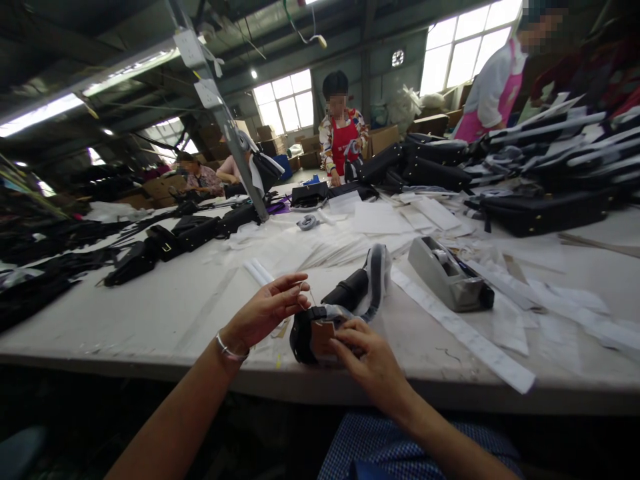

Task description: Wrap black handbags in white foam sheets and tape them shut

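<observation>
A small black bag sits near the table's front edge, its strap wrapped in pale grey covering and curving up behind it. Against its front lies a brown card tag. My right hand pinches the tag's right edge with thumb and fingers. To the left and slightly higher, my left hand has its fingertips together on a thin looped string above the bag. A bracelet circles my left wrist. The string's lower end is too fine to follow.
A grey tape dispenser stands to the right, beside a long white paper strip. White sheets lie farther back. Black bags line the left and heap up at the right. A slanted metal post rises beyond; co-workers are across the table.
</observation>
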### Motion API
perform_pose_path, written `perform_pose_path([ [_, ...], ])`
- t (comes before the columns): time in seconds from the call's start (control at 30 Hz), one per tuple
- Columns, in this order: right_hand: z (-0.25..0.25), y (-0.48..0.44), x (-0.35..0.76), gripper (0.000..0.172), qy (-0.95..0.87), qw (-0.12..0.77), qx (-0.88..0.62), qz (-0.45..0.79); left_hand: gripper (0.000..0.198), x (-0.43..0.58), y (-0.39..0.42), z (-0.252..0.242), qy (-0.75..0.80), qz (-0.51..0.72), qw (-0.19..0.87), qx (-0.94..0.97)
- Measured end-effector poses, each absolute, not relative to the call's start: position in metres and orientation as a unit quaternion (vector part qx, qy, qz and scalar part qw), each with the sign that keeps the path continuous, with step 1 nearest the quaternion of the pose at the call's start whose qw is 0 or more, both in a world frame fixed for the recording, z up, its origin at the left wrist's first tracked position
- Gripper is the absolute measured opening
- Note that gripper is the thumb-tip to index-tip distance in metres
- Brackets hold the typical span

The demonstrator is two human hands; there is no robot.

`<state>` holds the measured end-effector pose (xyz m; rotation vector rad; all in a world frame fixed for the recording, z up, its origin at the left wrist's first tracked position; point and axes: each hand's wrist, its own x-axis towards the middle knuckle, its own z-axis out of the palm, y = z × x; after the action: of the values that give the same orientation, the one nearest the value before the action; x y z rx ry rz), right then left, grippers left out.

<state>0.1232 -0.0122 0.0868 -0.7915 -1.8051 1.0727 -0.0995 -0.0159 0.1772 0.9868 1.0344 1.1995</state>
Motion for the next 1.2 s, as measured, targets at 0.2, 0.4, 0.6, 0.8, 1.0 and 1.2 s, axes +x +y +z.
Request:
perform_pose_path([
  [0.2,0.096,-0.023,0.130,0.035,-0.626,0.401,-0.304,0.596,0.034,-0.101,-0.015,0.172,0.455,0.527,0.588,0.413],
  [0.4,0.111,-0.012,0.132,0.035,-0.528,0.348,-0.209,0.746,0.034,-0.096,-0.013,0.174,0.468,0.507,0.583,0.429],
  [0.6,0.122,-0.003,0.121,0.025,-0.631,0.412,-0.201,0.626,0.042,-0.091,-0.011,0.174,0.486,0.509,0.567,0.429],
  [0.8,0.137,0.006,0.104,0.018,-0.689,0.501,-0.266,0.452,0.049,-0.093,-0.010,0.164,0.456,0.552,0.562,0.415],
  [1.0,0.142,0.014,0.099,0.019,-0.714,0.470,-0.302,0.422,0.054,-0.095,-0.015,0.163,0.437,0.559,0.557,0.431],
  [1.2,0.147,0.019,0.097,0.020,-0.735,0.451,-0.319,0.393,0.059,-0.092,-0.022,0.168,0.427,0.562,0.544,0.453],
])
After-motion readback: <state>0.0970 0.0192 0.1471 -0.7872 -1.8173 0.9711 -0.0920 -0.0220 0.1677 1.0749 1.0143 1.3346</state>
